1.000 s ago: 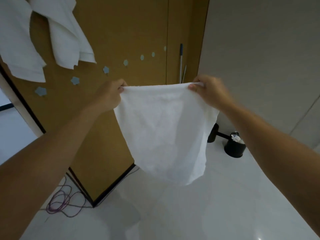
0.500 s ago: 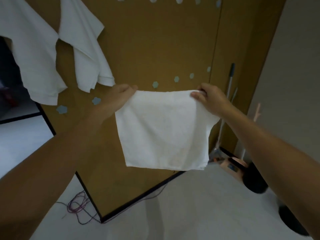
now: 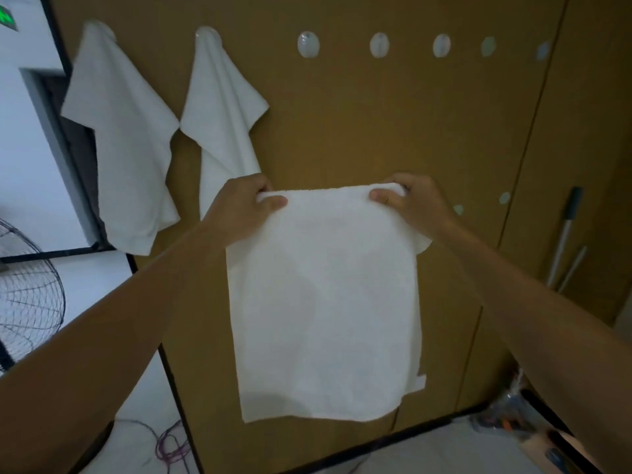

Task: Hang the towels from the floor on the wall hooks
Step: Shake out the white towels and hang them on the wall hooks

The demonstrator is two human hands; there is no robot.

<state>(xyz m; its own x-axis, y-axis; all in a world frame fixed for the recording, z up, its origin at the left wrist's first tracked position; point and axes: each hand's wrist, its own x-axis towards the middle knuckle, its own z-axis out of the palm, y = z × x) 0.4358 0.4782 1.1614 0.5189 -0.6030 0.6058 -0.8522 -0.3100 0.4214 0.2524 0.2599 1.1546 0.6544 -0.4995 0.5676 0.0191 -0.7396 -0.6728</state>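
A white towel (image 3: 325, 302) hangs flat in front of the brown wall panel, held by its top edge. My left hand (image 3: 244, 206) pinches the top left corner and my right hand (image 3: 413, 203) pinches the top right corner. Two more white towels hang on hooks at the upper left, one (image 3: 119, 131) at the far left and one (image 3: 222, 121) beside it. A row of bare round white hooks runs along the top of the panel, the nearest one (image 3: 308, 44) straight above the held towel.
A wire fan guard (image 3: 27, 285) stands at the left edge. Purple cable (image 3: 171, 443) lies on the white floor by the panel's base. A mop handle (image 3: 564, 234) leans in the right corner, with clutter (image 3: 533, 422) on the floor below it.
The view has tilted up and closer to the wall, so the hook row now shows. Both hands have raised the towel and brought its corners closer together.
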